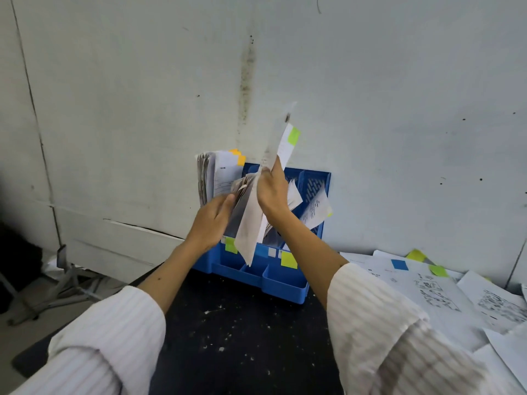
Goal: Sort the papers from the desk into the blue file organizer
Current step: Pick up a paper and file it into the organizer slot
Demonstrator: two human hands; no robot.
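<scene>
Right hand (272,192) gripping upright paper (281,143)

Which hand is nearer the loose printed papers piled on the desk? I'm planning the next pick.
Right. The right hand grips a sheet above the blue file organizer, nearer the loose printed papers; the left hand is farther left.

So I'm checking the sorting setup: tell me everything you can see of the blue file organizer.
The blue file organizer looks like moulded plastic, with upright dividers, a perforated right side wall and a low front tray. It stands on the dark desk against the pale wall. Sticky tags, green, yellow and white, mark its front. Papers fill the left slot; looser sheets lean in the right one. The left hand and the right hand, gripping a sheet, hide its middle.
</scene>
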